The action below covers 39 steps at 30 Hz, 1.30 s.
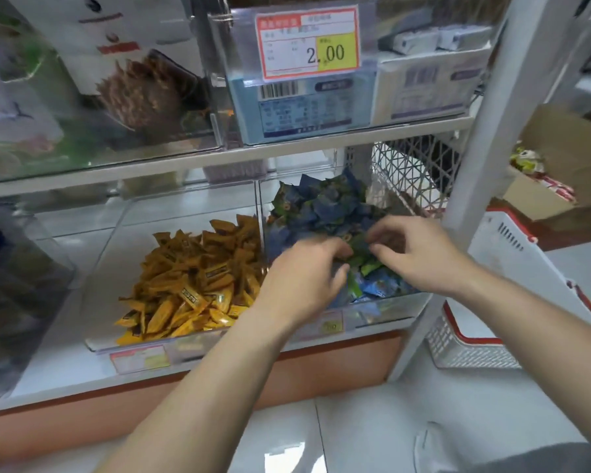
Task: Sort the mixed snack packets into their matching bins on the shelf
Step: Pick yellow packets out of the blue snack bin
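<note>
Two clear bins stand side by side on the lower shelf. The left bin [103,268] holds a heap of yellow-orange packets [191,285]. The right bin [386,308] holds dark blue packets [325,206] at the back, with green packets [362,257] and light blue packets [379,285] at the front. Both my hands are inside the right bin. My left hand [304,278] has its fingers curled down into the packets beside the green ones. My right hand [413,250] pinches at the green packets from the right. Blur hides the exact grip.
A clear bin above carries a price tag [307,42] reading 2.00. A white lattice basket [420,172] sits right of the blue bin, behind the white shelf post [485,131]. A white and red shopping basket [492,302] stands on the floor at right, with cardboard boxes [560,172] behind it.
</note>
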Motion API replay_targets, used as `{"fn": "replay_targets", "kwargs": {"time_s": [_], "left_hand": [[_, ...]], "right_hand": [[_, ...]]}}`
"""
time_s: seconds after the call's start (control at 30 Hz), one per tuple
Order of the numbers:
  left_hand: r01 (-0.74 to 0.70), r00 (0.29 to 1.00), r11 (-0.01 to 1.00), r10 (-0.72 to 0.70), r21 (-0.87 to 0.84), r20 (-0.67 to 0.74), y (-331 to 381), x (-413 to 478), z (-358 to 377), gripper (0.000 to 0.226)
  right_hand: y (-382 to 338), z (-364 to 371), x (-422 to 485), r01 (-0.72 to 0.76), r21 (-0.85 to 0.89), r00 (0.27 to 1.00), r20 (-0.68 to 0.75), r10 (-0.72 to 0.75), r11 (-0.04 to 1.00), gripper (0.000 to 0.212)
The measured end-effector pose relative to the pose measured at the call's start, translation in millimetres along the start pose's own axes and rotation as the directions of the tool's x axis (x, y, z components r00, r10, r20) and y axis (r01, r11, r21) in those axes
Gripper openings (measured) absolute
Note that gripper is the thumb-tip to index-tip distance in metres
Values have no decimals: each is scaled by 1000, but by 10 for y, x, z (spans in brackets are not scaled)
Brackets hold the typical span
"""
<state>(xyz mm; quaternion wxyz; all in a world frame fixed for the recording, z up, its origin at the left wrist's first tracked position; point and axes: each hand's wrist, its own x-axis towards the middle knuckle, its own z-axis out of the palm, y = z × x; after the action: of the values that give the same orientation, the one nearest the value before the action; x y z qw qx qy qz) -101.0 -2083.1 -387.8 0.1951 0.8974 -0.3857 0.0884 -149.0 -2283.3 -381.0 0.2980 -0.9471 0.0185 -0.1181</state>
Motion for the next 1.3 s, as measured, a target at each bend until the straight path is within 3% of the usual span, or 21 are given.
{"fn": "replay_targets", "kwargs": {"time_s": [0.1, 0.2, 0.27, 0.37, 0.47, 0.53, 0.67, 0.8, 0.9, 0.97, 1.03, 1.17, 1.3], "left_hand": [[48, 998, 954, -59, 296, 29, -47, 117, 147, 35], [95, 995, 944, -89, 316, -34, -166, 168, 139, 36], [119, 992, 955, -128, 270, 14, -239, 172, 110, 33], [112, 990, 970, -128, 216, 64, -317, 138, 69, 25], [73, 996, 973, -60, 218, -69, -371, 111, -14, 20], [74, 992, 971, -48, 229, -117, -388, 108, -27, 31], [40, 997, 953, -58, 301, 50, -365, 67, 59, 69], [73, 995, 929, -92, 362, 36, -391, 60, 84, 69], [78, 994, 932, -101, 353, 46, -406, 66, 68, 64], [71, 993, 939, -99, 337, 66, -432, 58, 40, 59], [44, 992, 952, -78, 302, 102, -455, 48, -3, 52], [17, 994, 984, -36, 175, 106, -493, 23, -82, 36], [52, 999, 992, -51, 113, -14, -478, 34, -42, 28]], "right_hand": [[37, 130, 28, 17, -59, 998, 55, -14, 998, 20], [-18, 173, 102, 9, 1, 998, -67, -9, 1000, 19], [-81, 178, 181, 69, -16, 987, -141, -70, 997, 27], [-153, 219, 264, 178, -184, 984, 58, -170, 967, 43], [-114, 283, 267, 204, -324, 966, 218, -137, 924, 41], [-80, 269, 261, 185, -394, 975, 190, -117, 900, 38], [-51, 235, 254, 120, -579, 992, 100, -77, 807, 31], [-141, 223, 254, 82, -651, 995, 17, -94, 755, 25], [-251, 263, 306, 127, -504, 975, -97, -202, 854, 19], [-291, 328, 346, 214, -379, 974, 17, -224, 900, 30], [-273, 372, 358, 256, -407, 963, 181, -198, 877, 43], [-177, 329, 319, 258, -463, 964, 187, -191, 848, 31], [-109, 259, 281, 232, -525, 952, 295, -80, 819, 32]]}}
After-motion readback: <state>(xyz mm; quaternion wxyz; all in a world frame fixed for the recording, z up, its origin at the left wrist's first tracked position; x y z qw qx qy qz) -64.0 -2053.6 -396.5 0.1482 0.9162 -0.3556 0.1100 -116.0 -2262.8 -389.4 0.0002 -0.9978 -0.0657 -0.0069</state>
